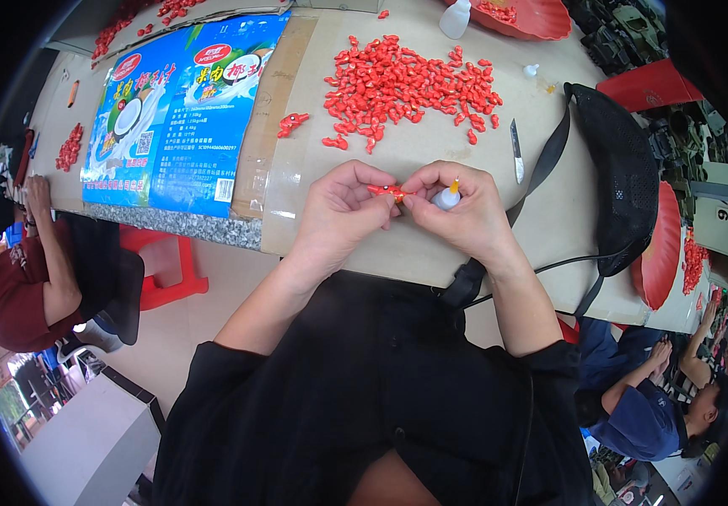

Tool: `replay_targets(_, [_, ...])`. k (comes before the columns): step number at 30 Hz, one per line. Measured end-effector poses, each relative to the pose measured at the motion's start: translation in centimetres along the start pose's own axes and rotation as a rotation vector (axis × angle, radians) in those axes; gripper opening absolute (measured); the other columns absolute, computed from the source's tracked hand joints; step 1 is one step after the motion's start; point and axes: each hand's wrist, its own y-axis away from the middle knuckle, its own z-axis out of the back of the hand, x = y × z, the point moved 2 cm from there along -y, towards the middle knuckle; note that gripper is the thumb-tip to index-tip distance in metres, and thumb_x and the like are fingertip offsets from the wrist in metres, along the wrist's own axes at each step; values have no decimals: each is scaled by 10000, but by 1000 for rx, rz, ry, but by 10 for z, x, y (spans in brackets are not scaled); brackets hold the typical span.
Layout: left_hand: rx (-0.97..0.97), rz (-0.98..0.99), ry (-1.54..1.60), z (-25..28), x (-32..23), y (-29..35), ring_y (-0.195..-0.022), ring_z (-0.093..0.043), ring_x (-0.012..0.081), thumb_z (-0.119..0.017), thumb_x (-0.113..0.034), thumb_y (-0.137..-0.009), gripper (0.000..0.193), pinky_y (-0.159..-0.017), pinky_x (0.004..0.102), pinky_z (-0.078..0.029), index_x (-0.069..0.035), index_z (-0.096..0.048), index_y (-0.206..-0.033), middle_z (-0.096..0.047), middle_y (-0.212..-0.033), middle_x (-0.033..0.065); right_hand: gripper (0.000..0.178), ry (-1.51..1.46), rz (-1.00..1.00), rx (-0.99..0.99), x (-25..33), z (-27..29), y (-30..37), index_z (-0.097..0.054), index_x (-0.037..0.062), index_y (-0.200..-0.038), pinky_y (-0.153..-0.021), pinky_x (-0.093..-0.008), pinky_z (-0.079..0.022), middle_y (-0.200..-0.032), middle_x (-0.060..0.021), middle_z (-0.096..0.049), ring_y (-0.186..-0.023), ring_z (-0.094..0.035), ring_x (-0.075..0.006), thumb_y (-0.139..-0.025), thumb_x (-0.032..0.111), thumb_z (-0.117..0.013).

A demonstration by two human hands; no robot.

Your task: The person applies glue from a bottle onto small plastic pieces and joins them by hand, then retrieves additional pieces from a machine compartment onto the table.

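My left hand point(340, 211) pinches a small glossy red plastic piece point(389, 191) with dark and white spots between thumb and fingertips. From the other side, my right hand point(469, 211) closes its thumb and forefinger at the piece's right end. That same hand also holds a small white squeeze bottle point(445, 199) with a yellow tip, partly covered by the fingers. Beyond both hands lies a loose heap of small red pieces point(397, 80). A few similar red pieces point(292, 124), clustered together, rest to the left of the heap.
A blue printed cardboard sheet point(187, 118) covers the table's left part. A craft knife point(516, 152) and black mesh bag point(625, 181) lie to the right. White bottle point(456, 18) and red tray point(532, 21) stand at the back. Other people sit at both sides.
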Motion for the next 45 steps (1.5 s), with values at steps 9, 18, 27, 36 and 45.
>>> replay_targets(9, [-6,-7,-26,1,1,-2,-706,-561,114,-514,31,-770,140,-606,218,-457,25,-506,-910,-566,-817,86,82,-45,-60,8,-1,0,-3,-589,-9,-769,-595,-176,-404,-679,8,-539,-642,-477,-36,-695,20,-608])
replay_targets(18, [-41,-183,127,-8,1,2,-882,-550,159,-496,84,-768,221,-772,279,-472,19,-468,-977,-530,-926,96,172,-347,-86,-23,2,-3,-4,-533,-16,-891,-580,-170,-434,-757,-33,-548,-651,-535,-64,-725,-8,-576])
replay_targets(27, [-46,-257,-38,-7,7,0,-973,-501,164,-522,128,-728,310,-822,268,-443,31,-473,-1019,-424,-1019,58,167,-235,-61,-34,-5,-3,-5,-547,-15,-892,-647,-185,-448,-782,-29,-552,-717,-521,-60,-729,12,-572])
replay_targets(36, [-42,-235,-27,-5,8,-1,-924,-522,153,-531,112,-732,280,-799,257,-447,24,-475,-992,-473,-974,67,167,-228,-50,-22,-2,-3,-6,-551,-14,-891,-638,-181,-442,-775,-23,-549,-703,-512,-51,-730,22,-576])
replay_targets(45, [-90,-175,-124,-8,-18,-16,-810,-560,128,-557,6,-765,293,-712,240,-470,43,-478,-1045,-556,-936,95,138,-129,94,-434,-15,10,-8,-491,34,-741,-524,-185,-385,-683,2,-509,-593,-450,-35,-706,64,-621])
